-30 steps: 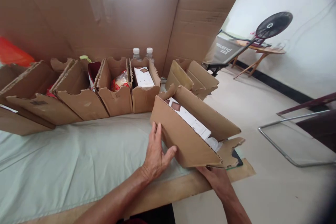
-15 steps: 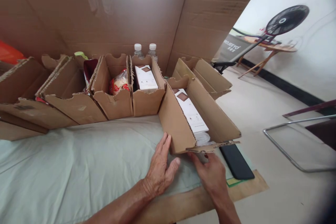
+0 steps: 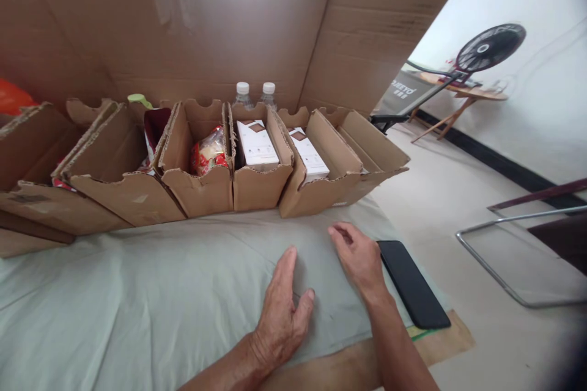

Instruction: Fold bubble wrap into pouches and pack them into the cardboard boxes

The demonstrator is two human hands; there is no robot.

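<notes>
In the head view I see my left hand [image 3: 284,305] lying flat and open on the pale green cloth [image 3: 137,299] near the front edge of the table, holding nothing. My right hand [image 3: 360,256] hovers just right of it, fingers loosely curled and empty, close to the cloth. The nearest box [image 3: 316,186] stands at the back of the table, apart from both hands, with a white carton [image 3: 309,156] inside it. It touches the next box [image 3: 259,180] on its left, which holds a similar white carton [image 3: 255,142]. Further left is a box with a red snack bag [image 3: 210,151]. Two bottles [image 3: 252,95] stand behind the row, against the cardboard wall [image 3: 220,24]. A black phone [image 3: 413,284] lies at the right edge of the table, just beside my right hand.
</notes>
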